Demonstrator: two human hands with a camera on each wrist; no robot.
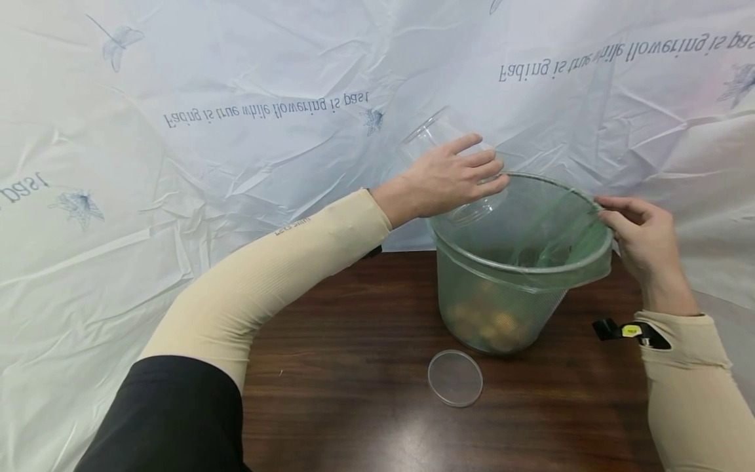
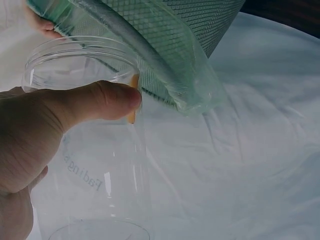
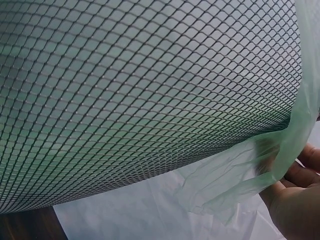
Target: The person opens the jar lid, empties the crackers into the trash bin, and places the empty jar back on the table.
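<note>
- Gripping one clear jar, the left hand curls its fingers and thumb round the wall and holds it tilted, open mouth at the far-left rim of the bin.
- In the left wrist view the thumb presses across the jar just below its mouth, with the bin's mesh close above.
- One mesh bin stands on the brown table, right of centre, lined with one green bag folded over the rim.
- The right hand pinches the bag's edge at the bin's right rim; its fingertips show behind the green film in the right wrist view.
- Brownish round things lie in the bin's bottom, too blurred through the mesh to count.
- One clear round lid lies flat on the table, just near of the bin.
- One white printed sheet hangs behind and spills over the table's left side.
</note>
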